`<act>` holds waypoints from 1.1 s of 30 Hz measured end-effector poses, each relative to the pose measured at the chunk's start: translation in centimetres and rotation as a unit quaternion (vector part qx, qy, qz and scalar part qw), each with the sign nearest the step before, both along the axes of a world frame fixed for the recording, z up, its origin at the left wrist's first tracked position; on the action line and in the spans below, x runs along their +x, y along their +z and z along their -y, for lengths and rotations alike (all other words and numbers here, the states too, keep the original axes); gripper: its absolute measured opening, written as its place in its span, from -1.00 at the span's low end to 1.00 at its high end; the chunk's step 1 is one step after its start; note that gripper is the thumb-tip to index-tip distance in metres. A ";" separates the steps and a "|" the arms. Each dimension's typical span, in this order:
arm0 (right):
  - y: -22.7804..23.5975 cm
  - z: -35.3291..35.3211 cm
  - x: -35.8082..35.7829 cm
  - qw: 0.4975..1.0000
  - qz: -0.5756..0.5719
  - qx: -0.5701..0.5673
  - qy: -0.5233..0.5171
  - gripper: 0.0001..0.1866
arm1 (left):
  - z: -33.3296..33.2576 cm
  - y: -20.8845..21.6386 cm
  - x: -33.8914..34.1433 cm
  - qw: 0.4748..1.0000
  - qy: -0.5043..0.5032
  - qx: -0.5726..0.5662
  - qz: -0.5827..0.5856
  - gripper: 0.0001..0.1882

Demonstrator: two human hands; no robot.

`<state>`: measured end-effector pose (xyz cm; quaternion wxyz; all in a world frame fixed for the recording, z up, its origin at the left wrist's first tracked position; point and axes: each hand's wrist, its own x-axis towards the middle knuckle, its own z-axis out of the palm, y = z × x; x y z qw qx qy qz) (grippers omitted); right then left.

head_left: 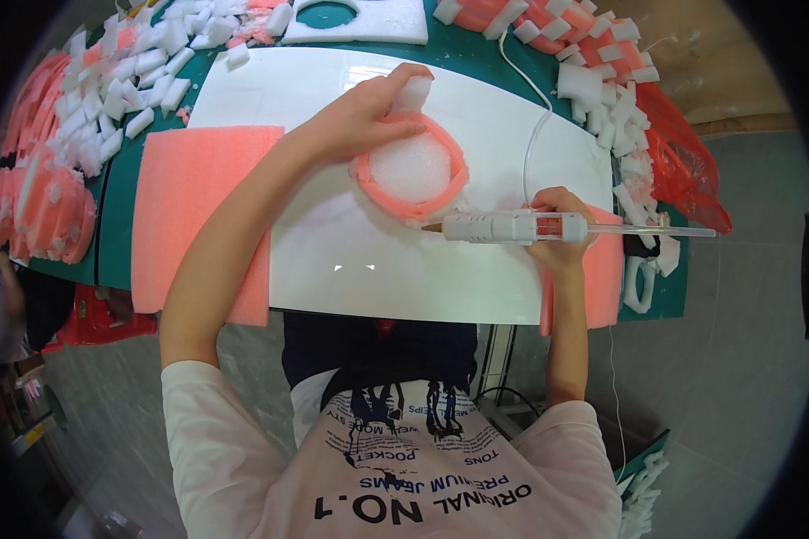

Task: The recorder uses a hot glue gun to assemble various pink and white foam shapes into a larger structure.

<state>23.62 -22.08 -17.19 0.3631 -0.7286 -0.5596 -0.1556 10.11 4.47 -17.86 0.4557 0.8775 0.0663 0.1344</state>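
Observation:
A round foam piece with a pink rim (pixel 365 182) and a white foam centre (pixel 411 169) lies on the white board (pixel 333 269). My left hand (pixel 375 110) is closed at its far edge, pinching a small white foam block (pixel 412 95) against the rim. In my right hand (pixel 562 225) is a white hot glue gun (pixel 485 227), its nozzle pointing left. The nozzle tip is close to the near edge of the pink rim; whether they touch I cannot tell. A clear glue stick (pixel 665 230) sticks out of the gun's back.
Pink foam sheets (pixel 202 216) lie at the board's left and right. White foam blocks (pixel 144 72) pile up at the far left, and pink-and-white pieces (pixel 575 36) at the far right. A white cord (pixel 532 135) runs from the gun across the board. A red bag (pixel 692 171) hangs at right.

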 end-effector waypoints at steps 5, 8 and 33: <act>0.0 -0.1 0.0 1.000 -0.009 -0.008 0.001 -0.73 | 0.0 0.0 -0.1 1.000 0.001 0.003 0.007 -0.42; 0.0 0.1 0.1 1.000 -0.028 -0.014 0.006 -0.71 | 0.1 0.0 0.0 1.000 -0.001 0.004 0.008 -0.42; -0.4 0.2 0.3 0.999 -0.053 -0.005 -0.002 -0.68 | 0.0 0.0 -0.1 1.000 0.005 0.007 0.006 -0.41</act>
